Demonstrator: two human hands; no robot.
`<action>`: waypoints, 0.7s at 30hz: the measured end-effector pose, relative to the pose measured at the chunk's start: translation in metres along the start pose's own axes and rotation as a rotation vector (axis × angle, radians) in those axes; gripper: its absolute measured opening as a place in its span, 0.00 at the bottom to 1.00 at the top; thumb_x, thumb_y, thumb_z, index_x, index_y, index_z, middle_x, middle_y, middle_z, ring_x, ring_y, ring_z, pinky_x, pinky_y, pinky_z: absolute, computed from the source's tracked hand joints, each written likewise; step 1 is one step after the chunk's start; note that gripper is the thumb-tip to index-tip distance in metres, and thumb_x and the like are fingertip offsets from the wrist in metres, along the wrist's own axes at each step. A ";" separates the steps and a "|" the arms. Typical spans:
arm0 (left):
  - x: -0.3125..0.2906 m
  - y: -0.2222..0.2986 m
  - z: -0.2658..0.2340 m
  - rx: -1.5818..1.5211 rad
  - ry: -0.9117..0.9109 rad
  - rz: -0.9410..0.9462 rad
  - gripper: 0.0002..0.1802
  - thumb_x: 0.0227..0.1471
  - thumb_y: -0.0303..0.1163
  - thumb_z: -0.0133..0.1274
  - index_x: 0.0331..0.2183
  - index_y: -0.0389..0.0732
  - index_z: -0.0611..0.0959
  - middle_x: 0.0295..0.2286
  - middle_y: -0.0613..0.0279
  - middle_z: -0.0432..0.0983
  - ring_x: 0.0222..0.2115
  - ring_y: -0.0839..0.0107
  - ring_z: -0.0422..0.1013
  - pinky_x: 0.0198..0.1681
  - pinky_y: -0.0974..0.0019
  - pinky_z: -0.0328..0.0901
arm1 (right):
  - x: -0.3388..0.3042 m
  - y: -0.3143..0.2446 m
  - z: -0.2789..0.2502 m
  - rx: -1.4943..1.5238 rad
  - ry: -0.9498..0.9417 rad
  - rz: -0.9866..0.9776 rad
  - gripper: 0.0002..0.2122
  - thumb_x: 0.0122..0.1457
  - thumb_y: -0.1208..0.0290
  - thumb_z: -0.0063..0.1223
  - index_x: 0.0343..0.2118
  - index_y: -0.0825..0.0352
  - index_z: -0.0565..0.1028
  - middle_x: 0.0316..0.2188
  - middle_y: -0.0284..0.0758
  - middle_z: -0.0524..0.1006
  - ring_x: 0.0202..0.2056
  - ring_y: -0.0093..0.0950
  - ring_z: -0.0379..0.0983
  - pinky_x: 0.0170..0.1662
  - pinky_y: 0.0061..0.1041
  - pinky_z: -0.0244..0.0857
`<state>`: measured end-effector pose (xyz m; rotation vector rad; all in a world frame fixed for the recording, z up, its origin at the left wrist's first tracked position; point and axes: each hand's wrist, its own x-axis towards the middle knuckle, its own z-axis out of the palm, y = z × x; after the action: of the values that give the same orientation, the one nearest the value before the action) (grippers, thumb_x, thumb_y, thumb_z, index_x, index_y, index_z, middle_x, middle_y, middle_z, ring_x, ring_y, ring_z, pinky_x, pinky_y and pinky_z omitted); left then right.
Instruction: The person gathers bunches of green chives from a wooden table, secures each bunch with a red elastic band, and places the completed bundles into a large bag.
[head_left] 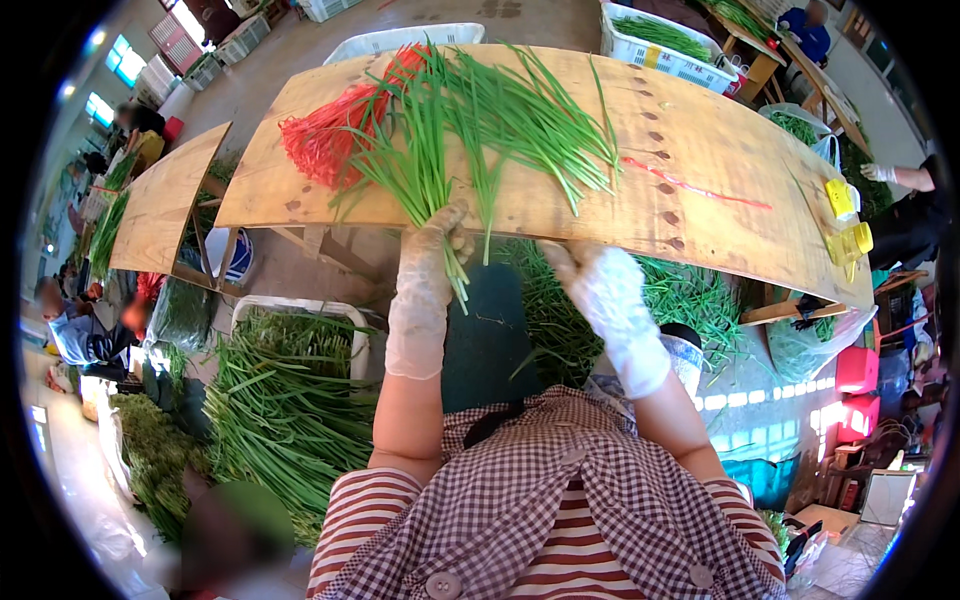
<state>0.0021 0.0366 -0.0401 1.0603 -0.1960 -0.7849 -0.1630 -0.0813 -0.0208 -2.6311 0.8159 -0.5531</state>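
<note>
My left hand (440,232), in a whitish glove with a translucent sleeve, is closed around a bunch of garlic chives (425,160). Their cut ends stick out below the fist, and the leaves lie across the wooden table (700,130). My right hand (590,268), gloved the same way, is at the table's near edge with its thumb side apart and nothing visible in it. Loose garlic chives (540,125) are spread on the tabletop to the right of the held bunch. A heap of red ties (325,135) lies left of the bunch, partly under its leaves.
A single red tie (695,187) lies on the table's right half. Yellow bottle-like items (850,243) stand at its right end. A white crate (300,305) piled with chives is at lower left. More chives (560,320) lie beneath the table. Co-workers sit at both sides.
</note>
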 end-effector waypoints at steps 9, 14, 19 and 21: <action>-0.012 -0.017 0.011 0.279 0.253 -0.007 0.10 0.45 0.26 0.53 0.32 0.30 0.75 0.26 0.54 0.76 0.23 0.70 0.72 0.24 0.70 0.68 | 0.017 -0.030 0.061 0.413 -0.207 0.088 0.15 0.51 0.59 0.49 0.30 0.68 0.76 0.19 0.38 0.75 0.22 0.34 0.73 0.29 0.31 0.67; -0.019 0.011 0.033 -0.173 -0.057 -0.077 0.10 0.45 0.20 0.47 0.34 0.31 0.72 0.22 0.58 0.72 0.23 0.68 0.70 0.33 0.63 0.69 | 0.021 -0.002 0.007 0.300 0.137 -0.053 0.11 0.48 0.60 0.52 0.26 0.63 0.76 0.16 0.38 0.72 0.19 0.37 0.70 0.22 0.34 0.64; 0.018 -0.019 0.031 -0.503 -0.277 -0.142 0.06 0.45 0.28 0.53 0.26 0.39 0.72 0.19 0.65 0.69 0.21 0.71 0.68 0.35 0.64 0.67 | 0.052 0.041 0.023 -0.216 0.282 -0.029 0.11 0.45 0.59 0.56 0.26 0.62 0.77 0.20 0.38 0.73 0.22 0.37 0.71 0.25 0.33 0.64; 0.019 -0.032 0.044 -0.390 -0.152 -0.191 0.07 0.44 0.29 0.54 0.28 0.38 0.74 0.21 0.64 0.70 0.22 0.71 0.68 0.31 0.67 0.66 | 0.051 0.032 0.028 -0.362 0.259 0.067 0.10 0.45 0.60 0.55 0.25 0.62 0.76 0.20 0.38 0.73 0.22 0.36 0.71 0.25 0.34 0.64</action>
<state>-0.0212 -0.0151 -0.0489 0.6560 -0.0653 -1.0292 -0.1263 -0.1314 -0.0448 -2.8781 1.1763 -0.8063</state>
